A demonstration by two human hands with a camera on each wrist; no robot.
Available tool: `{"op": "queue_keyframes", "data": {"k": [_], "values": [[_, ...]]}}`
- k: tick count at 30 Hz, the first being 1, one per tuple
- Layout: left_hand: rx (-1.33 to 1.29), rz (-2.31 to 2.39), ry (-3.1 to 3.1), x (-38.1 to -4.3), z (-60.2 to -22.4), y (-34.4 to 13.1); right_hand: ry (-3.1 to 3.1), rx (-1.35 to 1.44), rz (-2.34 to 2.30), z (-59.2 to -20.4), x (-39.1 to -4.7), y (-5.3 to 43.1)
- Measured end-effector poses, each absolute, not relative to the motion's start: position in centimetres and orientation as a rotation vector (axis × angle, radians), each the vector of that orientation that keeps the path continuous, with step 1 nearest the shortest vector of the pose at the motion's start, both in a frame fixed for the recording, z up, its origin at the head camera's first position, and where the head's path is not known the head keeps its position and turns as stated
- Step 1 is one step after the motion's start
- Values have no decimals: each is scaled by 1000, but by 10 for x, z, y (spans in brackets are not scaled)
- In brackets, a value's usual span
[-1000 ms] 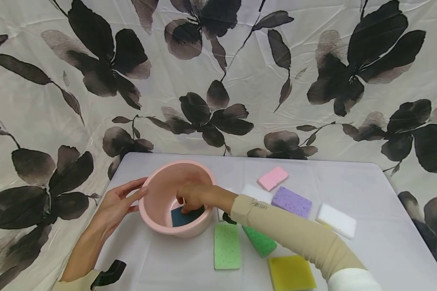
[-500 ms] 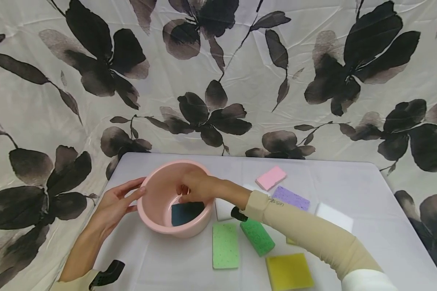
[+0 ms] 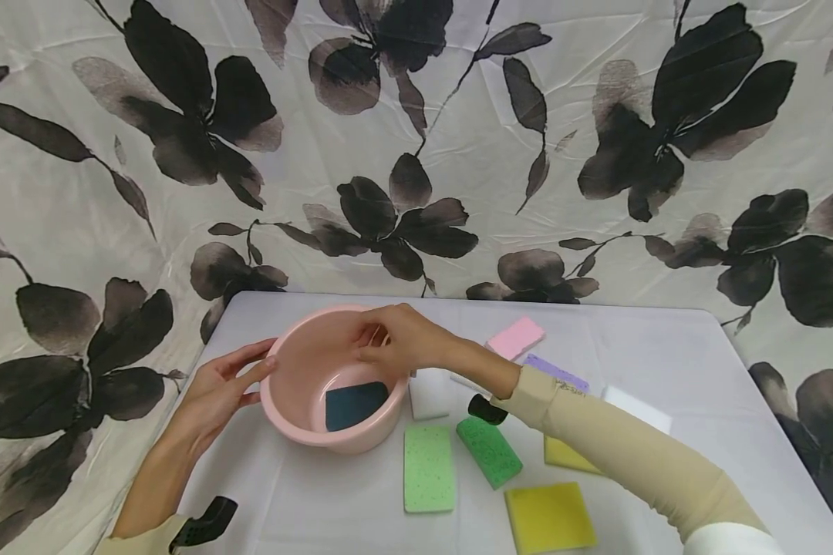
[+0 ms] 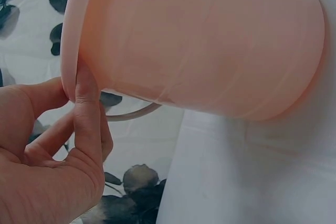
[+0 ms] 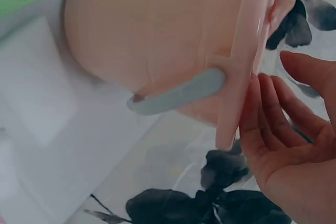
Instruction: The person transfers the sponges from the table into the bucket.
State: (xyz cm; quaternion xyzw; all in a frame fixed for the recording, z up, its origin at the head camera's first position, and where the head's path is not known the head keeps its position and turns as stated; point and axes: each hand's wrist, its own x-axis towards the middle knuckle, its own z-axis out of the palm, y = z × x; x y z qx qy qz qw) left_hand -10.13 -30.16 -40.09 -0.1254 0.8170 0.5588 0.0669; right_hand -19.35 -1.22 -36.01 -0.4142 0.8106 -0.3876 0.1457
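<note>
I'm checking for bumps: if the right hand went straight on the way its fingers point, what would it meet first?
Probably the opposite inner wall of the pink bucket, near the left hand. Depth is unclear, so the right hand might pass above it.

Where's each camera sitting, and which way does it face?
Head: on the head, facing forward and down at a round pink plastic tub and coloured rectangular sponges; forearms, left hand and right hand show.
Left wrist: worn there, facing the tub's outer wall; left hand pinches its rim.
Right wrist: worn there, facing the tub's curved grey handle; right hand shows.
Both wrist views share the tub and white floral cloth.
</note>
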Motion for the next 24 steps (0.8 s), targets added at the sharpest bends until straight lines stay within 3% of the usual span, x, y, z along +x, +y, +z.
{"op": "queue_keyframes", "data": {"k": [8,24], "values": [[-371,1695,2445,-102,-401,-303,2361,-1198,-1303,-362,-199,15],[-359,1720,2433,-102,-402,-303,2463,-936,-1485,-382,-206,60]]}}
